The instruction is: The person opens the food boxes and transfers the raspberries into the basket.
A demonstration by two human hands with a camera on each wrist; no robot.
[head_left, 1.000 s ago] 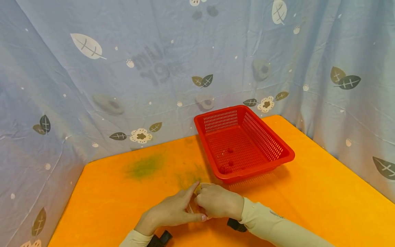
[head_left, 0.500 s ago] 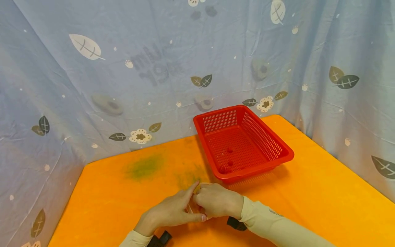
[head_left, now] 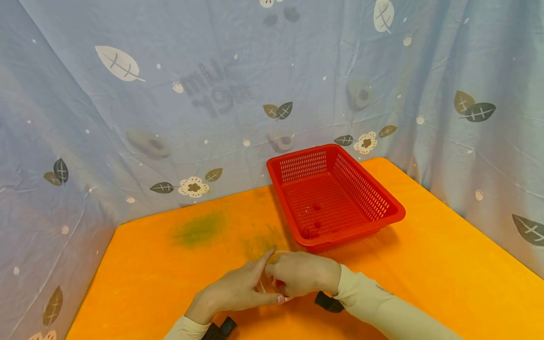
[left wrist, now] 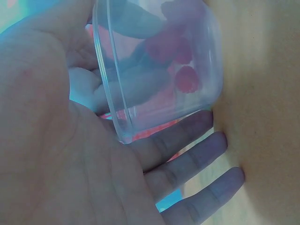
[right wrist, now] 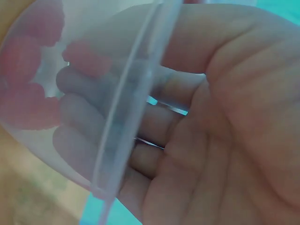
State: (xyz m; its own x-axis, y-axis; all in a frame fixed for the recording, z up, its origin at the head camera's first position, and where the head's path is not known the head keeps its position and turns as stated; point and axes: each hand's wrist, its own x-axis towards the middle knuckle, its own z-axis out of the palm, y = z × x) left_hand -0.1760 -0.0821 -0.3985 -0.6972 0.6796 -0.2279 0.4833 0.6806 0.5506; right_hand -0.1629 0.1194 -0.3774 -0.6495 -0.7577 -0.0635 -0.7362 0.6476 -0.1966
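Observation:
A clear plastic tub stands on the table with several raspberries inside. My left hand holds the tub from the left, thumb on the near side and forefinger on the far side; its other fingers reach along the tub to the table. My right hand dips its fingers into the tub. In the right wrist view, a raspberry sits at those fingertips, seemingly pinched, blurred through the plastic wall. Other raspberries lie deeper in the tub. From the head, both hands hide most of the tub.
Behind the hands to the right, a red perforated basket stands on the orange tabletop, several small red pieces on its floor. Green smudges mark the cloth at left. A blue patterned curtain encloses the back and sides.
My right hand has shifted slightly to the right and lifted its wrist a little, and a bit of red now shows beneath it. The left hand stays put.

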